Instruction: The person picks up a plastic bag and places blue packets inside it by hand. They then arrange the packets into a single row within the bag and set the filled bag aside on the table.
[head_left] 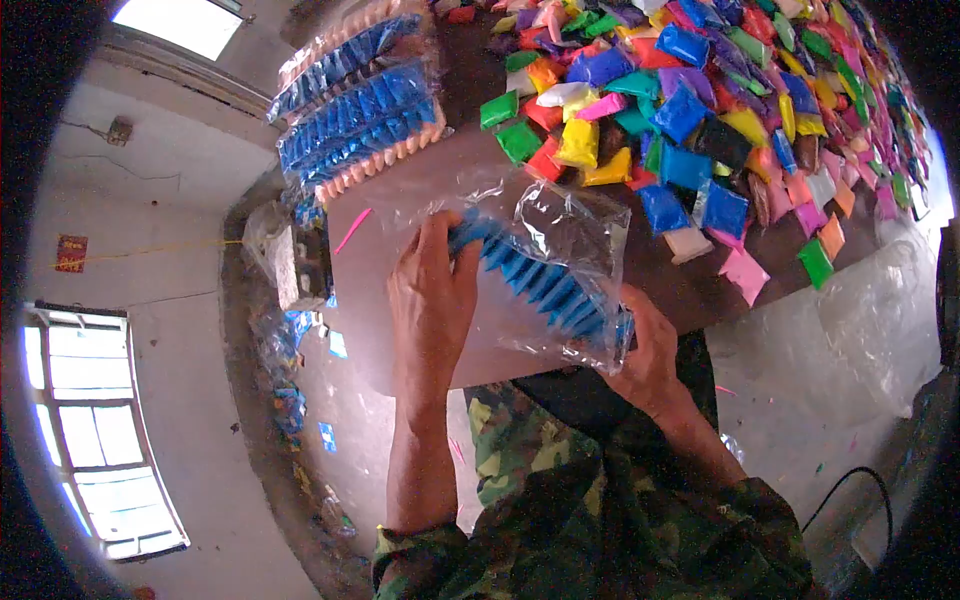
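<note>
A clear plastic bag (575,225) lies in front of me over the table, with a row of blue packets (535,280) inside it, overlapping one another like a fan. The far left end of the row is pinched between the thumb and fingers of my left hand (432,285). At the bag's lower right corner, my right hand (645,350) grips the plastic beside the other end of the row. Some of its fingertips are hidden behind the bag.
Bagged rows of blue and peach packets (360,110) lie at the table's far left. A large heap of small coloured packets (690,110) covers the far right. A pink strip (353,230) lies left of my hand. Clear plastic sheeting (830,320) hangs at the right.
</note>
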